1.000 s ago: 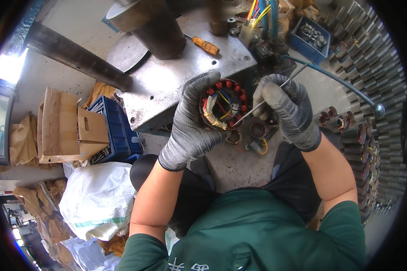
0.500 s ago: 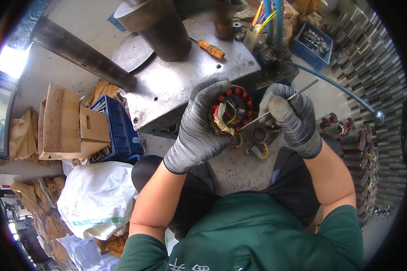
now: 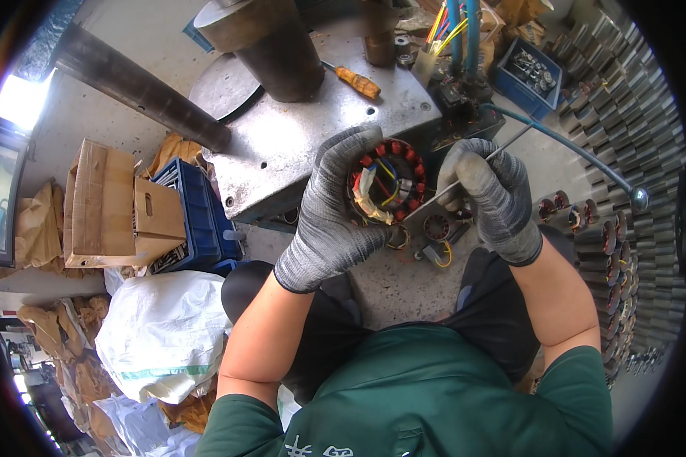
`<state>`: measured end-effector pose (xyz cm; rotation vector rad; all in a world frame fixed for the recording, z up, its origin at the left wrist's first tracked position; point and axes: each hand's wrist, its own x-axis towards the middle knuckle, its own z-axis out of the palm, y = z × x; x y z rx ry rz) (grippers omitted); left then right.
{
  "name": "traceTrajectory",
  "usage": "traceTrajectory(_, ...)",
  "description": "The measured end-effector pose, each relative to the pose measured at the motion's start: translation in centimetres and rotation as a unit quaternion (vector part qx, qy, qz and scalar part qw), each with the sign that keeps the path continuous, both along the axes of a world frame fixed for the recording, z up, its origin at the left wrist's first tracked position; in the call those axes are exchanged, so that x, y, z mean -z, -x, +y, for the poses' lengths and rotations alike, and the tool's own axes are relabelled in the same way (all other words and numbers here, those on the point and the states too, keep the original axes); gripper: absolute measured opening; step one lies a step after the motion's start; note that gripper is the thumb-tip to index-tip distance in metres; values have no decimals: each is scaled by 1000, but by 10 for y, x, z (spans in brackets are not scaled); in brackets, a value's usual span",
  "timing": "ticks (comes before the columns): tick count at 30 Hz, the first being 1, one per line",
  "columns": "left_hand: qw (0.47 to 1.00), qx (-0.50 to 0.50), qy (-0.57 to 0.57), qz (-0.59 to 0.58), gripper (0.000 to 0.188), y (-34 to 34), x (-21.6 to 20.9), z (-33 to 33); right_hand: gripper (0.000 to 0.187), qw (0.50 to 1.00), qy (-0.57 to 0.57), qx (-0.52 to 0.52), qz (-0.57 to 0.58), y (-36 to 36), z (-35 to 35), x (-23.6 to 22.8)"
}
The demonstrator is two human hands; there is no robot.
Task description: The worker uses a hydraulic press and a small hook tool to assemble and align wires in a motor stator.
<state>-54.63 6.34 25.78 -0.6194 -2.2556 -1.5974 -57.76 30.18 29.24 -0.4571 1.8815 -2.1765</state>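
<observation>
White characters (image 3: 299, 447) mark the dark green cloth shirt (image 3: 453, 381) at six o'clock in the view. Mid-view, the grey-gloved left hand (image 3: 325, 209), half-curled, holds the red-wound round metal ring (image 3: 418, 172) from nine o'clock; the grey-gloved right hand (image 3: 492, 190), at three, closes round a thin grey metal rod (image 3: 436, 196), slanting slightly steeper than half a second ago. The silver steel table (image 3: 282, 141) edges the ring's ten o'clock; speckled concrete floor (image 3: 404, 289) spreads at six
</observation>
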Motion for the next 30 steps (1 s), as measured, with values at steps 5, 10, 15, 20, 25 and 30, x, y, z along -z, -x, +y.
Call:
traceTrajectory(5,998,-13,-57,-23,112,0,1,-1,29,995,100,-23,13,8,2,11)
traceTrajectory(10,998,-9,-44,46,113,-1,-2,-3,35,976,212,49,17,20,1,12)
traceTrajectory(15,995,-22,-79,58,112,-2,5,-3,28,971,223,91,10,32,3,19)
traceTrajectory(20,981,-72,-72,165,101,4,-2,-10,20,967,236,98,6,40,-5,22)
traceTrajectory(25,982,-111,-41,147,103,-4,-19,-23,17,993,-28,80,85,51,-31,42)
traceTrajectory(30,948,-65,-309,41,115,2,-26,-15,20,827,-260,1,498,88,-56,88)
